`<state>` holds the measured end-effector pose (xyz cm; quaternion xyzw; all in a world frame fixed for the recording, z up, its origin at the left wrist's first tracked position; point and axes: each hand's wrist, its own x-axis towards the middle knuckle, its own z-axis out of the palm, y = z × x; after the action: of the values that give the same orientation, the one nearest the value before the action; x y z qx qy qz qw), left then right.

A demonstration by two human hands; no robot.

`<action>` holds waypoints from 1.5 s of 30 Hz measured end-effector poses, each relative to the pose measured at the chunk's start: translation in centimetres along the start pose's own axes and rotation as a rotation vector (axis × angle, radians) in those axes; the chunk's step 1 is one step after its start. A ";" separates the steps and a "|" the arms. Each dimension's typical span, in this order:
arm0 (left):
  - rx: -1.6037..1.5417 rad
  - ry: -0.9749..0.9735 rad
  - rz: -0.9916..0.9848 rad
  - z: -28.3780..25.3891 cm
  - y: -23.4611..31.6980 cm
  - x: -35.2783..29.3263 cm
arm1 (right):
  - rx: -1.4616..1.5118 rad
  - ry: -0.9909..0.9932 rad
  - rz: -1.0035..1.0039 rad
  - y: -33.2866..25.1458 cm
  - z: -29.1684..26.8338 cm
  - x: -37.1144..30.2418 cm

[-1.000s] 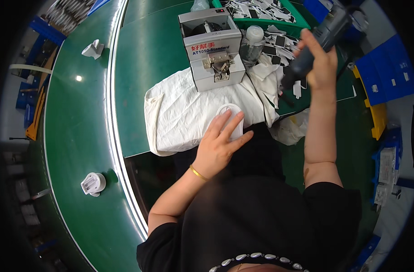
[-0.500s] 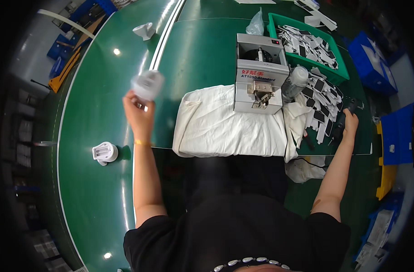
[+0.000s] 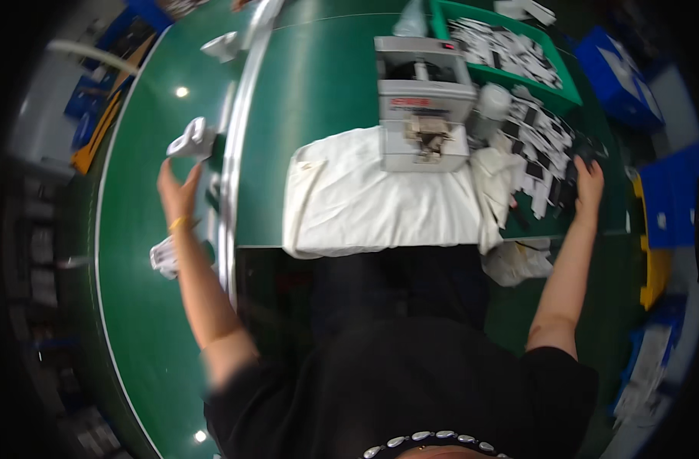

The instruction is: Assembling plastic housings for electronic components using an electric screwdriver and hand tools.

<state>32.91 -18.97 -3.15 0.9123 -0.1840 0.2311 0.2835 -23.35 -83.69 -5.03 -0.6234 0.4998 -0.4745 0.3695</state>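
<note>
On the green strip at left, my left hand (image 3: 180,187) has thumb and fingers spread just below a white plastic device (image 3: 193,139). That device rests on the surface, blurred, close to the fingertips. A second white device (image 3: 164,256) lies beside my left forearm. At far right, my right hand (image 3: 589,183) is closed around a dark, elongated tool (image 3: 592,145) whose exact kind is unclear. Left of that hand is a loose pile of white strips with black panels (image 3: 537,157).
A grey machine (image 3: 424,149) stands behind a white cloth (image 3: 380,206) at the table's front. A clear bottle (image 3: 491,111) is right of it. Behind is a green bin (image 3: 510,80) of white and black pieces. Another white device (image 3: 221,47) sits far left.
My left hand has moved left, set the white device down on the green strip and let go of it. My right hand stays at the dark tool. The whole view has shifted slightly.
</note>
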 end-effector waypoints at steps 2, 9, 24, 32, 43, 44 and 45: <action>0.050 -0.084 0.035 -6.7 -0.3 -1.5 | -0.246 0.105 -0.132 -1.2 1.3 -1.3; -0.609 -0.473 -0.485 -16.8 -11.8 -7.3 | -0.188 -0.105 -0.372 -7.6 5.8 -8.3; 0.005 -0.661 -0.209 -13.8 -5.6 -6.9 | -0.509 -0.079 -0.253 -11.0 13.2 -8.2; -0.569 -0.854 -0.318 -12.8 0.9 -6.1 | -0.645 -0.006 -0.380 -12.5 12.8 -9.4; -0.967 -0.715 -0.088 -11.4 12.6 -8.7 | -0.898 -0.234 -0.275 -15.3 14.8 -9.0; -0.957 -0.673 -0.069 -10.7 14.4 -9.5 | -0.916 -0.232 -0.262 -15.3 15.2 -9.0; -0.952 -0.634 -0.049 -9.5 16.1 -10.4 | -0.940 -0.224 -0.248 -15.2 15.3 -9.0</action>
<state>13.76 -23.55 5.29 0.7129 -0.3226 -0.1688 0.5994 -4.97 -71.70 2.94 -0.8245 0.5387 -0.1683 0.0408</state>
